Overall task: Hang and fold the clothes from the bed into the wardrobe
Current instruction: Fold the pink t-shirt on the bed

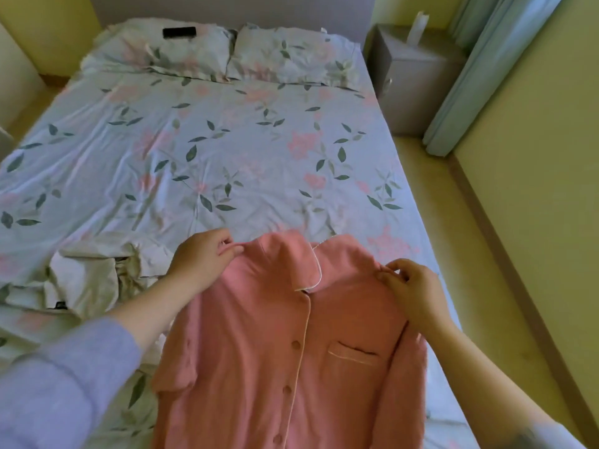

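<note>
A pink buttoned pyjama shirt (259, 345) with white piping and a chest pocket hangs front-up over the near edge of the bed (227, 150). My left hand (201, 257) pinches its left shoulder beside the collar. My right hand (411, 286) pinches the right shoulder. Both sleeves droop at the sides. A crumpled cream garment (94, 280) lies on the floral sheet to the left of my left forearm.
Two floral pillows (285, 56) lie at the head of the bed, with a black flat object (179, 32) on the left one. A grey bedside cabinet (411, 79) stands at the right, next to a pale blue curtain (486, 69). Floor runs along the bed's right side.
</note>
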Demonstrator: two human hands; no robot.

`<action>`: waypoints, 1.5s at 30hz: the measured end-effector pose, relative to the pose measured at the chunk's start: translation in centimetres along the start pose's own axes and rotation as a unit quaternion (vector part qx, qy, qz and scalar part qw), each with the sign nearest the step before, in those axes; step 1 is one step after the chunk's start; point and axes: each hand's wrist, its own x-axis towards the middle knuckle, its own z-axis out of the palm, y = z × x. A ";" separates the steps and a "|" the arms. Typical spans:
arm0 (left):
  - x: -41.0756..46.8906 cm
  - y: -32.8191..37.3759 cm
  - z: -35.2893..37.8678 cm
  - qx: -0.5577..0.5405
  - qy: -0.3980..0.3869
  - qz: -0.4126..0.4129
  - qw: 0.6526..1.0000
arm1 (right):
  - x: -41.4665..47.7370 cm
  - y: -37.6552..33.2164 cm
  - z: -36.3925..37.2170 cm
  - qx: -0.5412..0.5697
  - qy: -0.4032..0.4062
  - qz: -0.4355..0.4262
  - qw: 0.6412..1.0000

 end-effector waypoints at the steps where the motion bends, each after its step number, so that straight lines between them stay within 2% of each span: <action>1: 1.6 -0.5 1.1 0.012 0.003 0.009 1.000 | 1.4 0.0 1.1 -0.025 0.014 0.010 1.000; 4: 4.3 -2.8 5.3 0.035 -0.049 -0.023 0.998 | 3.4 1.2 5.5 -0.098 -0.010 0.074 0.992; 7: 3.3 -6.0 8.6 0.024 -0.084 -0.056 0.995 | 2.2 2.1 10.1 -0.088 -0.058 0.099 0.989; 10: 1.1 -9.5 10.1 -0.010 -0.098 -0.074 0.992 | 0.4 2.6 14.1 -0.065 -0.104 0.089 0.988; 16: -2.6 -16.9 11.2 -0.031 -0.125 -0.161 0.978 | -1.4 1.7 21.1 -0.058 -0.183 0.074 0.979; 20: -3.6 -21.1 12.3 -0.025 -0.149 -0.217 0.964 | -0.9 0.1 25.3 -0.090 -0.232 0.036 0.968; 22: -3.9 -22.5 12.9 -0.033 -0.166 -0.245 0.955 | -0.2 -0.8 27.3 -0.089 -0.244 0.018 0.965; 25: -4.4 -23.8 13.7 -0.109 -0.205 -0.291 0.928 | 1.3 -2.4 30.3 -0.091 -0.253 -0.016 0.963; 29: -4.8 -25.6 14.5 -0.163 -0.242 -0.278 0.915 | 3.2 -4.8 33.9 -0.089 -0.246 -0.070 0.963; 34: -5.3 -27.6 15.3 -0.083 -0.274 -0.217 0.933 | 5.5 -7.0 37.4 -0.138 -0.218 -0.131 0.957; 37: -5.3 -27.7 14.7 -0.077 -0.253 -0.218 0.939 | 6.9 -7.3 38.5 -0.201 -0.254 -0.102 0.940; 40: -4.5 -27.0 12.8 -0.138 -0.169 -0.202 0.955 | 7.9 -7.1 37.8 -0.237 -0.246 -0.057 0.938; 43: -4.0 -25.1 10.8 -0.121 0.003 -0.119 0.986 | 8.1 -5.7 35.5 -0.155 -0.206 -0.043 0.965; 44: -4.2 -24.4 10.5 -0.100 0.046 -0.081 0.991 | 7.7 -5.1 34.5 -0.123 -0.198 -0.037 0.972; 45: -4.6 -23.7 10.3 -0.071 0.053 -0.038 0.995 | 7.3 -4.2 33.6 -0.104 -0.200 -0.038 0.973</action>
